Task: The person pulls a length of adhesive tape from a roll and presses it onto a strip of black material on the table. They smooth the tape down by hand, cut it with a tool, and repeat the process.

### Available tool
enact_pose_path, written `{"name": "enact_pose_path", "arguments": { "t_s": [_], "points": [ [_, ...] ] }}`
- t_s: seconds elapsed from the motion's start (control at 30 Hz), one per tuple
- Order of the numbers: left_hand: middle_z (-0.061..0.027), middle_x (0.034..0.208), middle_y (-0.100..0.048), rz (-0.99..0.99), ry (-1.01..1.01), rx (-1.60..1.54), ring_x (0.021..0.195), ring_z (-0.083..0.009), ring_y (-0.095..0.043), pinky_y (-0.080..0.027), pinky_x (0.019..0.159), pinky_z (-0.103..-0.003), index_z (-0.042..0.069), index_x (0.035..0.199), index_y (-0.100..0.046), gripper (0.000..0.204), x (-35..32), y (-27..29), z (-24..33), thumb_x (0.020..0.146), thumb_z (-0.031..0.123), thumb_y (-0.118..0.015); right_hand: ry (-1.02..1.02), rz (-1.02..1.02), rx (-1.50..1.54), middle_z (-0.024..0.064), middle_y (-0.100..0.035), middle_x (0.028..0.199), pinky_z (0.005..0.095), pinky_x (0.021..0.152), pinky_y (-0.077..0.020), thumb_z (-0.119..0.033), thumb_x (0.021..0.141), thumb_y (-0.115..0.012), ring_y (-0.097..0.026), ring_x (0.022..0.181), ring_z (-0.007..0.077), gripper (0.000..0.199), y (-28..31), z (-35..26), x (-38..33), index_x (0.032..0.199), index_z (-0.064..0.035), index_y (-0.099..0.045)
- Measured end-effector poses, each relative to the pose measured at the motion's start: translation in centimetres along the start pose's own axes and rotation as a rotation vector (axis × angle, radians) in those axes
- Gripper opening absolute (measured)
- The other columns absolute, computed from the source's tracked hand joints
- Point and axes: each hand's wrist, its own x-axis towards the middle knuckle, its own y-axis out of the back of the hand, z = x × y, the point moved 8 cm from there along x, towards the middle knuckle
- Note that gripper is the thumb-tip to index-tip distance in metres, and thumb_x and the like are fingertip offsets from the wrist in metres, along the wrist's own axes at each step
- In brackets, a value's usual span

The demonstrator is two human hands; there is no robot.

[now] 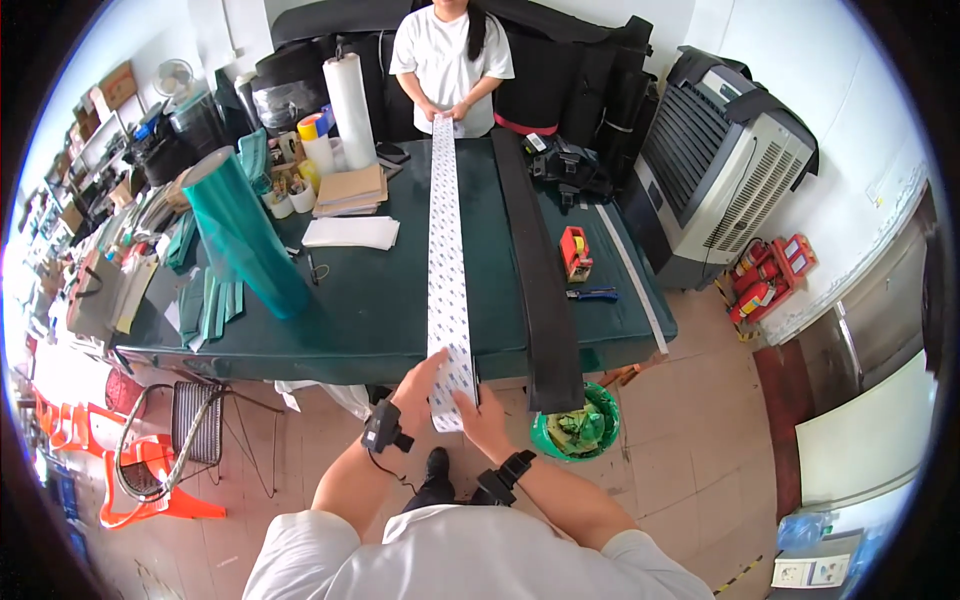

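Note:
A long white strip point(448, 240) with a small blue-grey printed pattern runs lengthwise across the dark green table point(375, 290), its near end hanging past the front edge. My left hand point(418, 388) grips the strip's left side near that end. On the opposite side my right hand point(484, 418) has its thumb on the printed face, the other fingers partly hidden beneath. At the far edge, a person in a white shirt point(452, 50) holds the other end with both hands. Right of the strip lies a long black strip point(540, 290), which also overhangs the front edge.
Left of the strip stand a green film roll point(245, 240), a white roll point(348, 110) and paper stacks point(352, 233). A red tape dispenser point(575, 254) and blue cutter point(594, 294) lie right. Below are a green bin point(540, 440) and a chair point(195, 430); an air cooler point(715, 160) stands right.

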Motion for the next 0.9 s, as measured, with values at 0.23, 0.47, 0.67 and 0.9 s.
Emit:
{"name": "enact_pose_path", "arguments": {
  "t_s": [0.23,0.47,0.67,0.9],
  "points": [
    [-0.0162,0.085,-0.071,0.47,-0.28,0.534,0.078,-0.0309,-0.07,-0.055,0.072,-0.043,-0.008,0.11,-0.063,0.061,-3.8,0.6,1.3,0.091,0.05,-0.066,-0.03,-0.079,0.175,0.0224,-0.071,0.097,0.0408,0.074,-0.0532,-0.039,0.096,-0.063,-0.07,0.092,0.0339,0.048,0.4,-1.4,-0.2,0.114,0.0059,-0.06],
    [-0.0307,0.087,-0.067,0.363,-0.846,0.96,0.085,-0.0472,-0.067,-0.054,0.073,-0.048,-0.009,0.104,-0.059,0.059,-8.8,-2.7,0.0,0.091,0.048,-0.065,-0.72,-0.327,0.885,0.0135,-0.07,0.109,0.0425,0.082,-0.0501,-0.057,0.094,-0.055,-0.065,0.096,0.0225,0.066,-1.0,0.3,2.6,0.116,0.0046,-0.064],
    [-0.0288,0.091,-0.067,0.349,-0.94,0.914,0.084,-0.0457,-0.066,-0.053,0.073,-0.048,-0.009,0.11,-0.058,0.057,-9.0,-3.3,-1.5,0.094,0.045,-0.063,-0.626,-0.08,0.397,0.0173,-0.071,0.093,0.0416,0.076,-0.051,-0.057,0.093,-0.057,-0.068,0.086,0.0289,0.067,1.4,1.7,3.4,0.106,0.0078,-0.065],
    [-0.018,0.11,-0.07,0.131,-0.299,-0.055,0.096,-0.0281,-0.068,-0.052,0.082,-0.038,-0.003,0.126,-0.059,0.054,-3.6,0.7,-3.6,0.098,0.044,-0.059,-0.232,-0.027,-0.072,0.0253,-0.07,0.085,0.0446,0.072,-0.0519,-0.052,0.094,-0.059,-0.069,0.081,0.0396,0.061,1.5,-0.8,-0.2,0.101,0.0089,-0.064]
  ]
}}
